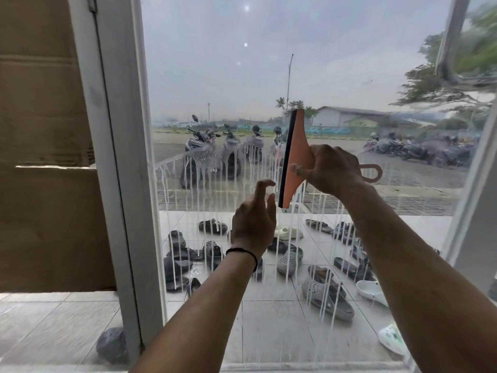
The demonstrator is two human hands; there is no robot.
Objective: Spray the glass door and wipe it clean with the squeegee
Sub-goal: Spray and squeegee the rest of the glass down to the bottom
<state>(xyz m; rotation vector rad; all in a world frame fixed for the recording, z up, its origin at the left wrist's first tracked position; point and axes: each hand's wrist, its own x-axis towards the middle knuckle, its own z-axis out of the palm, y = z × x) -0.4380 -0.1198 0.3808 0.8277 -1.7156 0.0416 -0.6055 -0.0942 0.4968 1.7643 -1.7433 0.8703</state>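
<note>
Glass door (269, 76): upper pane is seen clear; the lower half is streaked with white foam runs (204, 179) dripping toward the bottom rail.
Progress: spraying is judged done, since cleaner already coats the glass. Wiping is judged partly done; a slanted foam edge at mid-height marks where cleared glass ends. The whole lower half is left to be wiped.
Squeegee (294, 157): orange body, black rubber blade, held upright with the blade edge facing left, at mid-height near the pane's centre. Contact with the glass cannot be told.
Right hand (330, 170): grip is closed round the squeegee handle just behind the blade head; the looped handle end protrudes to the right.
Left hand (254, 216): nothing is held; fingers are loosely curved, thumb and forefinger parted, just beside the lower end of the blade, not touching it.
Spray bottle: not in view.
Beyond the glass: sandals (326, 300) scattered on tiles, parked scooters (231, 146).
Door frame (126, 184): white, at left.
</note>
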